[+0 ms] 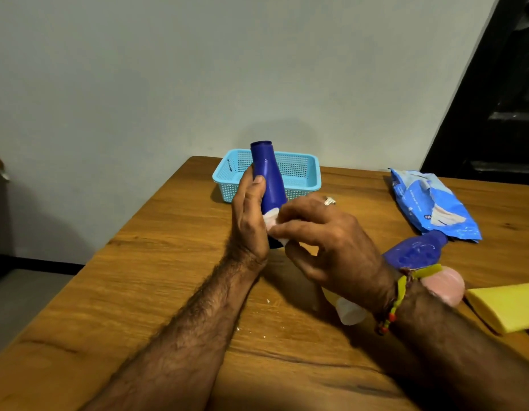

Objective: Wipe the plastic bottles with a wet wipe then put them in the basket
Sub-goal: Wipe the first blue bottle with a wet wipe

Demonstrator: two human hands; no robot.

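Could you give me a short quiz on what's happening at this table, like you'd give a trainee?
1. True or false: the light blue basket already holds a bottle.
2. Which hand presses the wet wipe against the upright dark blue bottle?
A. left hand
B. right hand
3. Fill in: the blue wipes packet lies on the wooden table to the ____ of the basket.

Key:
1. False; no bottle shows inside it.
2. B; the left hand steadies the bottle.
3. Right.
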